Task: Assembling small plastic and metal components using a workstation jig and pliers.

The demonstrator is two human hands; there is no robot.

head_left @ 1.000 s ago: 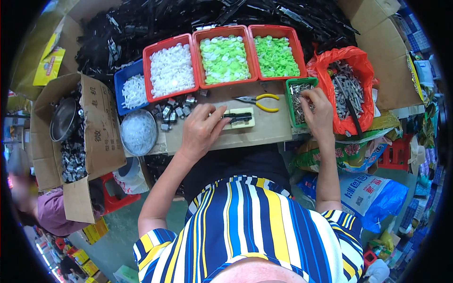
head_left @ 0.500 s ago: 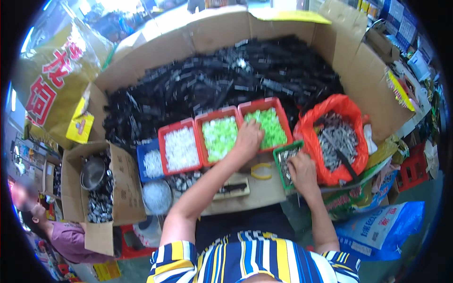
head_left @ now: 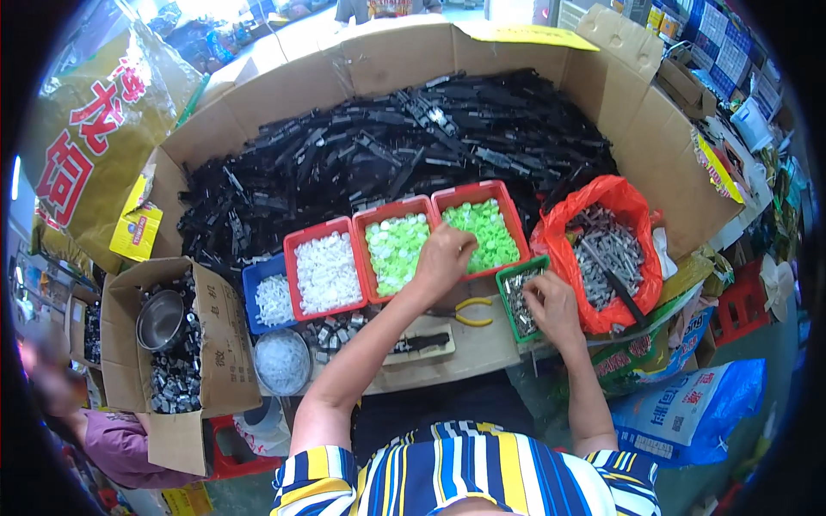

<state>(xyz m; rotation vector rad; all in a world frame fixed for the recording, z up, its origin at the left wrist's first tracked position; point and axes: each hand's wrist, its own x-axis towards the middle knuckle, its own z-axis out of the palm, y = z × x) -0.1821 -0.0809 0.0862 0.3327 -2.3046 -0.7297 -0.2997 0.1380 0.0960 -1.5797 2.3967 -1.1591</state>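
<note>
Tan table (head_left: 486, 353), lower ctr of frame: row of 3 red trays (head_left: 359, 262) along its top edge, blue tray (head_left: 251, 297) at L end, green tray (head_left: 507, 305) at R end. Below the row, L to R: round dish (head_left: 284, 392), loose metal pcs (head_left: 331, 334), pale block (head_left: 439, 351), pliers (head_left: 475, 322) w/ yellow handles, nr green tray.

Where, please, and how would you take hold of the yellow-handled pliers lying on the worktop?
I'd take the pliers by both yellow handles, probably from the near right: the handles splay open toward the right, while the metal nose points left, toward the left forearm.
</note>
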